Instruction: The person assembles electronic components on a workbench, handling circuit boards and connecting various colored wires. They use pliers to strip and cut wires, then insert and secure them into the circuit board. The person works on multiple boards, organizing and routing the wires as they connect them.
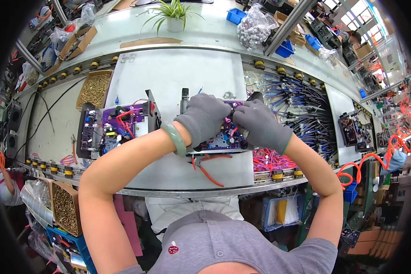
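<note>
Both my hands wear grey gloves and meet over a purple circuit board [223, 142] set in a black-ended unit in front of me. My left hand [210, 114] is closed at the board's upper part, its fingertips curled against the other hand's. Closed as well, my right hand [260, 121] presses in from the right side with bent fingers. Whatever they pinch is hidden between them; small pink and white parts show just below. Red-handled pliers [210, 170] lie at the unit's near edge. To the left stands a second unit with a purple board [116, 125] and red wires.
A carton of brass-coloured small parts [95, 87] sits at the left. Bundles of dark and blue cables [301, 105] and a heap of pink-red wires [271, 160] lie at the right. Further right are more units [355, 130] and a coiled orange hose [358, 164]. A potted plant [174, 20] stands behind.
</note>
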### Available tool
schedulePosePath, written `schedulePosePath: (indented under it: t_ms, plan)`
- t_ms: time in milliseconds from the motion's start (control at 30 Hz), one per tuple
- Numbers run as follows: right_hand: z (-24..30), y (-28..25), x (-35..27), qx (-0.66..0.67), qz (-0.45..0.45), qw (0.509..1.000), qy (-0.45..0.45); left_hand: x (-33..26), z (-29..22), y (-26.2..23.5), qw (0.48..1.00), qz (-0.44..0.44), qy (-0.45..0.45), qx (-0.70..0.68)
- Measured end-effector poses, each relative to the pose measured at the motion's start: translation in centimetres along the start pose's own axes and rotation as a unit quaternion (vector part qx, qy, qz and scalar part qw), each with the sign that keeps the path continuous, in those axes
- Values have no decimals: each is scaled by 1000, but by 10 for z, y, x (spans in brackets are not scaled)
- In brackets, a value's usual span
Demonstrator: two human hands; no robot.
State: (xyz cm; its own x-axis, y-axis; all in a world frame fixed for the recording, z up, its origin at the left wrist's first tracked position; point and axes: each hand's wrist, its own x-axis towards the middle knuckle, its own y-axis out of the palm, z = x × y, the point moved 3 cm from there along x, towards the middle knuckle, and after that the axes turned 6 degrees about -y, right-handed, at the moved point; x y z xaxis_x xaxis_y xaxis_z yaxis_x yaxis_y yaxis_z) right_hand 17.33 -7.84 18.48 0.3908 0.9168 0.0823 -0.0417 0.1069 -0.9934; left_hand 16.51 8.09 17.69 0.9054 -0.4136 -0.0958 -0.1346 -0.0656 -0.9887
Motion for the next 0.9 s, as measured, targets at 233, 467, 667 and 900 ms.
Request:
schedulePosePath:
  t_ms: [233, 467, 667, 900]
  plan:
    - [15, -15, 14, -179, 95, 979, -15, 1, 10, 0, 993, -23, -50, -102]
    - [8, -8, 5, -154, 59, 986, -11, 2, 9, 5, 992, -79, -32, -93]
    - [7, -3, 14, -106, 88, 990, -35, -2, 9, 9, 995, -63, -32, -68]
    - [3, -9, 9, -68, 84, 994, 7, -5, 8, -5, 994, -4, -84, -62]
